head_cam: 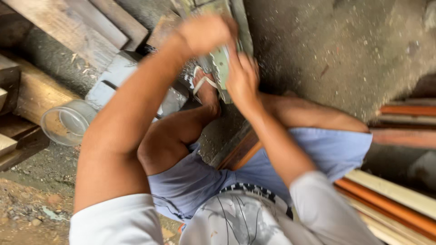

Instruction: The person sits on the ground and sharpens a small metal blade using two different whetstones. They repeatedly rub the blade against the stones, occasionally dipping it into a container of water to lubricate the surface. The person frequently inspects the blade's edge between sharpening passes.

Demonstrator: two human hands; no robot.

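Concrete floor (354, 50): dusted with sawdust, stacked boards along its left and right edges. Pale greenish board (221, 63): laid on the floor near the upper middle, long axis running away from the person toward the top edge, a sandalled foot (205, 88) set beside it. Left hand (204, 32): placed farther up the board, fingers curled over it. Right hand (242, 78): nearer, at the board's near end, fingers closed on its edge. Clear plastic tub (68, 121): lying at the left, well apart.

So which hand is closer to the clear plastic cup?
The left hand. It is up and to the right of the cup; the right hand is farther right, on the greenish board.
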